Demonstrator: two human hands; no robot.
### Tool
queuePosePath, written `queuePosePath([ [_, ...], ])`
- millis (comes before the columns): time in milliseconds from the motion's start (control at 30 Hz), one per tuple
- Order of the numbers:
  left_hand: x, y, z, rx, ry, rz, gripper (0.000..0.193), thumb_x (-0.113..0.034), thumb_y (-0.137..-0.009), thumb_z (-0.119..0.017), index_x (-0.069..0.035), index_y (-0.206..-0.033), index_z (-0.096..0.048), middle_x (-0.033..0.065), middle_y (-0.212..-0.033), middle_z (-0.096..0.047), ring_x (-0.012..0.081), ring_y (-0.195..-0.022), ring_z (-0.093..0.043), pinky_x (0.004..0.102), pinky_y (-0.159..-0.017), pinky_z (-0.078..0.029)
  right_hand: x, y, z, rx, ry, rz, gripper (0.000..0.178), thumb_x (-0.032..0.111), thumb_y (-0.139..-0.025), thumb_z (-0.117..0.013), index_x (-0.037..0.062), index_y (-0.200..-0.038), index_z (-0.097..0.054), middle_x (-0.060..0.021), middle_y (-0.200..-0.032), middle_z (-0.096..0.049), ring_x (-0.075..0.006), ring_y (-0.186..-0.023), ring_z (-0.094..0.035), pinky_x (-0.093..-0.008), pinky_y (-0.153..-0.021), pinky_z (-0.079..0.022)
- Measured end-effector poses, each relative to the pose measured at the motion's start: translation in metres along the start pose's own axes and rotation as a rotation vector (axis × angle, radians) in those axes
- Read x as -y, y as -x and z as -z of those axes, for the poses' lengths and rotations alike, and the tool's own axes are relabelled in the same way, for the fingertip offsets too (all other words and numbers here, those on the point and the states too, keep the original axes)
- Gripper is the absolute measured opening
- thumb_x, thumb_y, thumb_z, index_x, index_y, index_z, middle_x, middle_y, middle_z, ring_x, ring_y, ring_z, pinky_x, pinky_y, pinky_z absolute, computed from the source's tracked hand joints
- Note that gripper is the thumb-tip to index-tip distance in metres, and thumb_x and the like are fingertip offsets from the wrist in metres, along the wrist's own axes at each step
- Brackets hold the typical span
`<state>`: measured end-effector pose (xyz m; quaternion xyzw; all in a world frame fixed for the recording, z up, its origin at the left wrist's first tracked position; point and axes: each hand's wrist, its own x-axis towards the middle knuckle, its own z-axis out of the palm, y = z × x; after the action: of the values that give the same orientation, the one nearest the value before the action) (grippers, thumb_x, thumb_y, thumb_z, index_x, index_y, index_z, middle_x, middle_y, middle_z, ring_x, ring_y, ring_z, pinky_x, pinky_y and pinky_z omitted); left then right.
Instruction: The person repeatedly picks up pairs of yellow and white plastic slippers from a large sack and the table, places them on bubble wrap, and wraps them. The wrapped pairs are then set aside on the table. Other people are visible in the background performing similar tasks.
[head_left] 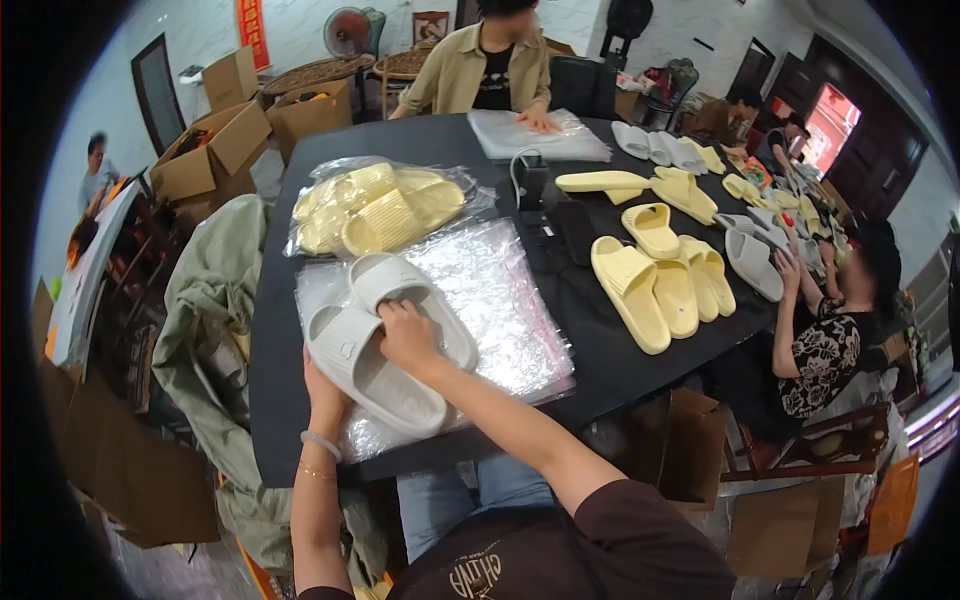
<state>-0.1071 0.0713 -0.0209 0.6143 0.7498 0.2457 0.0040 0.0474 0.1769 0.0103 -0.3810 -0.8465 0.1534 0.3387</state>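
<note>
A pair of light grey slippers lies side by side over a stack of clear plastic bags point(505, 300) at the near left of the table. My left hand point(325, 385) holds the outer edge of the left grey slipper point(405, 398), its fingers partly hidden beneath. Between the two straps, my right hand point(408, 335) is closed on the inner edge of that slipper's strap, with its fingertips tucked out of sight. The right grey slipper point(452, 318) rests against it. Just beyond sit yellow slippers in clear bags point(380, 210).
Loose yellow slippers point(640, 290) cover the right of the dark table point(275, 400), beside a small black device point(530, 180). Across from me a person's hand point(538, 118) rests on more plastic bags point(490, 135). At right, another person handles a grey slipper point(752, 262). Cardboard boxes point(205, 150) stand left.
</note>
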Motion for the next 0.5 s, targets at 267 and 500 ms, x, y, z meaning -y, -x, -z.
queuePosePath([
  [267,-0.019,-0.005,-0.002,-0.063,-0.267,0.074,0.062,-0.038,-0.091,-0.046,-0.003,-0.141,-0.037,0.0156,-0.149,-0.031,0.0290,-0.140,-0.025,0.0432,-0.112,-0.022,-0.052,0.004,0.037,-0.017,0.171,-0.059,0.031,0.010,-0.070,-0.059,0.0074,-0.101,-0.059,-0.0079,-0.104,-0.063,-0.0296,-0.097,-0.056,-0.0435,-0.083,-0.046],
  [500,-0.025,-0.008,0.003,-0.052,-0.243,0.094,0.062,-0.042,-0.094,-0.042,-0.002,-0.141,-0.037,0.0170,-0.149,-0.030,0.0291,-0.139,-0.027,0.0426,-0.112,-0.022,-0.100,-0.005,0.083,-0.013,0.254,-0.198,0.032,0.012,-0.071,-0.062,0.0062,-0.103,-0.059,-0.0107,-0.103,-0.064,-0.0329,-0.097,-0.057,-0.0480,-0.086,-0.044],
])
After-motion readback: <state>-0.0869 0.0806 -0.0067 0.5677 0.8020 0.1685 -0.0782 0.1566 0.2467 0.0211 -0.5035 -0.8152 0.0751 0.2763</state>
